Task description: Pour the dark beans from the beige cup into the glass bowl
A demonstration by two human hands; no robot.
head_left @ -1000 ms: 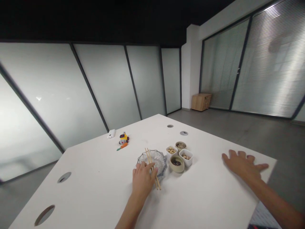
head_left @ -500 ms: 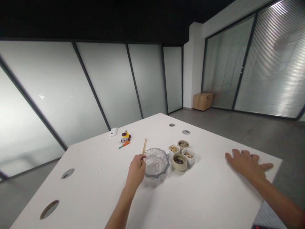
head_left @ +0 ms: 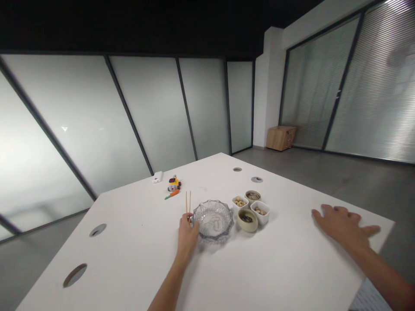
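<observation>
My left hand (head_left: pixel 188 231) is closed round a pair of chopsticks (head_left: pixel 188 202) at the left rim of a clear glass bowl (head_left: pixel 213 220). The chopsticks' far ends stand apart, pointing away from me. Glass shows bare inside the bowl. My right hand (head_left: pixel 345 225) lies flat near the table's right edge, fingers spread, holding nothing. Right of the bowl cluster two white square dishes, the near one (head_left: pixel 260 212) and the far one (head_left: pixel 239 203), both with pale nuts. Beside them sit a beige round bowl (head_left: pixel 247 221) with dark pieces and another round bowl (head_left: pixel 253 197) with striped seeds.
A yellow toy vehicle (head_left: pixel 174 184), an orange-and-green carrot-like piece (head_left: pixel 172 194) and a white box-like object (head_left: pixel 157 177) lie at the back left of the white table (head_left: pixel 129 255). Several round holes pierce the tabletop. A wooden cabinet (head_left: pixel 280 138) stands on the floor behind.
The chopsticks have swung left, and their ends have spread apart. My left hand has turned slightly beside the glass bowl. The view has shifted a little; my right hand stays flat.
</observation>
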